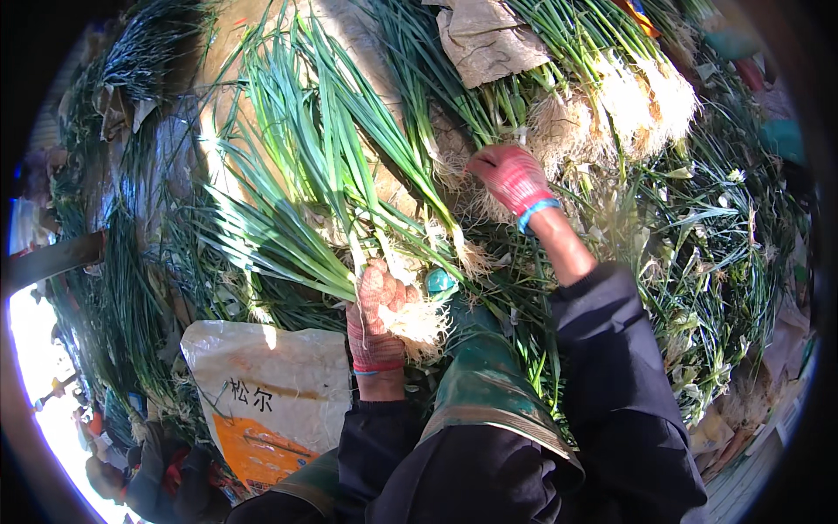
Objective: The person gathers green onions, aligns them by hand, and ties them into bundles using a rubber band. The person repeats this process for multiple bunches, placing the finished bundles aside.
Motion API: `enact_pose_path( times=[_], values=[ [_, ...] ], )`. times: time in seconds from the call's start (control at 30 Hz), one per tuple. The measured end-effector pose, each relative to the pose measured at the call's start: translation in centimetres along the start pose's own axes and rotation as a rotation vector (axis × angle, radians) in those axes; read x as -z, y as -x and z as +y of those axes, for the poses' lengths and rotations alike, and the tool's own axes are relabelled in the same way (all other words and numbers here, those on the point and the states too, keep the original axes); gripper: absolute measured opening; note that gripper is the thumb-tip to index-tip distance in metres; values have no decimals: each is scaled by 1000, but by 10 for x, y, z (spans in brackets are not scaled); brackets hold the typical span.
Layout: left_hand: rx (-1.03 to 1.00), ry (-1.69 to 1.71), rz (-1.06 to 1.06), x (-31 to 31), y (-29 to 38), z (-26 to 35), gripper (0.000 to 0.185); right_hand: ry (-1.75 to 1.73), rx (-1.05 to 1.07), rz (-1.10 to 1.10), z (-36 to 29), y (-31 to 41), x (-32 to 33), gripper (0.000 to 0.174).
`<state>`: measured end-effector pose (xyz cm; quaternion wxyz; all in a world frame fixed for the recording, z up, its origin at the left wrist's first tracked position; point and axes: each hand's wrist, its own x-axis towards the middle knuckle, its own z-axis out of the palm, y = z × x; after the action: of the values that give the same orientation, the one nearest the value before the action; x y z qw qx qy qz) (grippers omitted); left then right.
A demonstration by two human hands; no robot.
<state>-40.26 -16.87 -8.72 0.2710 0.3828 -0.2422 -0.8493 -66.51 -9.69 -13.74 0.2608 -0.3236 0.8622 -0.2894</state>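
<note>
My left hand [376, 321], in a red knit glove, is closed around the lower stems of a bunch of green onions [294, 249]. Their pale roots [416, 324] stick out to the right of the fingers, and the leaves fan up and to the left. Farther up and to the right, my right hand [514, 180], in a similar glove with a blue cuff, has its fingers curled at the base of green stalks [474, 124]. Its fingertips are hidden, so a grip cannot be made out. More loose green onions [327, 124] lie ahead of the left hand.
Rooty green onion bunches [609, 98] are piled at upper right, partly under brown paper [488, 42]. A white and orange printed sack [281, 386] lies left of my green boot [491, 380]. Leaf trimmings [707, 223] cover the right side. Another person's dark-clothed limbs [170, 481] show lower left.
</note>
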Motion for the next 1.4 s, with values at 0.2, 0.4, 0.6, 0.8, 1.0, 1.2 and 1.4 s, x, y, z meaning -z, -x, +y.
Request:
enact_pose_path(
  times=[0.2,0.4,0.6,0.8,1.0,1.2,1.4],
  values=[
    [-16,-124,99,-14,6,9,21,347,2,19,-25,-60,-57,38],
    [89,-243,145,0,-19,-5,25,-859,-93,-396,-31,24,-38,11],
    [211,-117,104,25,-18,-44,36,-204,25,-408,-52,104,-31,31],
    [273,50,137,25,-5,-34,39,219,-167,59,-30,68,4,32],
    [300,324,-313,-1,6,-37,45,-978,-344,-386,-60,64,-43,20],
    [240,0,-95,12,23,-32,36,-1322,-312,-125,-54,85,-60,13],
    [182,-20,102,1,20,-45,24,-1327,-53,-451,-45,133,-36,25]
  ],
)
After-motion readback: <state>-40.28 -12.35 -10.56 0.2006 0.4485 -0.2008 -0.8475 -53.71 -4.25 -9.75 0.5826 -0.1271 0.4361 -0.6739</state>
